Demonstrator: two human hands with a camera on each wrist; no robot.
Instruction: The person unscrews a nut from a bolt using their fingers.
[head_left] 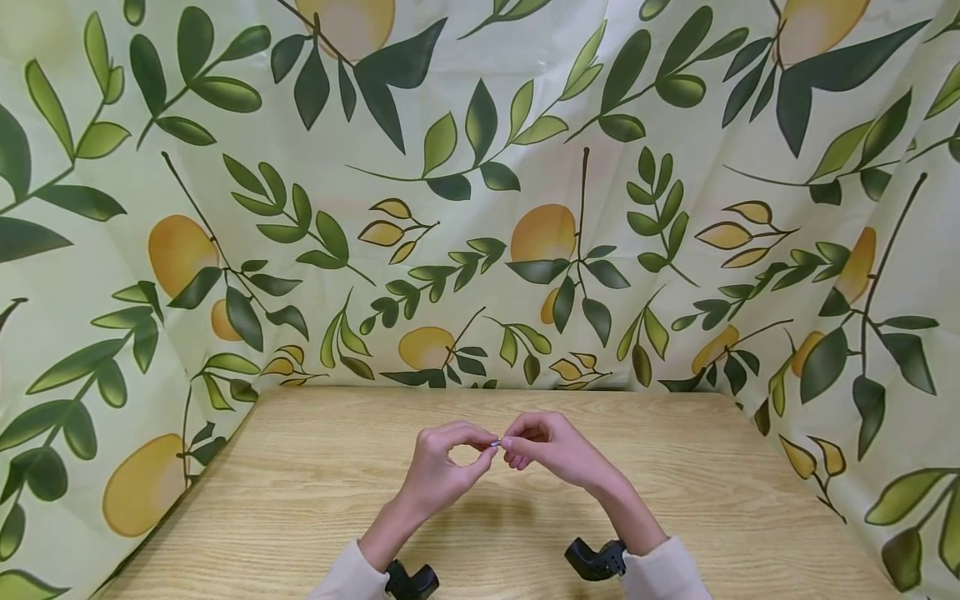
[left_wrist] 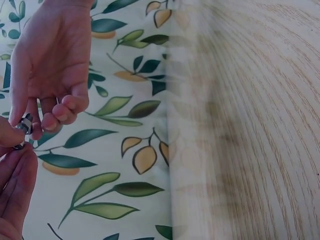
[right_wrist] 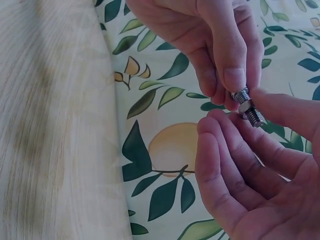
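Note:
A small silvery bolt (right_wrist: 253, 118), its thread showing, carries a nut (right_wrist: 244, 107) partway along its length. In the head view it is a tiny glint between the fingertips, held above the table. My left hand (head_left: 442, 467) pinches one end between thumb and index finger. From the other side, my right hand (head_left: 558, 450) has its thumb and index fingertip on the bolt around the nut, the remaining fingers loosely bent. The left wrist view shows the bolt (left_wrist: 25, 123) partly covered by fingertips.
Beneath both hands lies a light wood-grain table (head_left: 337, 450). A cloth printed with fruit and leaves (head_left: 480, 250) hangs behind it and along both sides. Black wrist cameras (head_left: 596, 560) sit at the cuffs of the pale sleeves (head_left: 667, 575).

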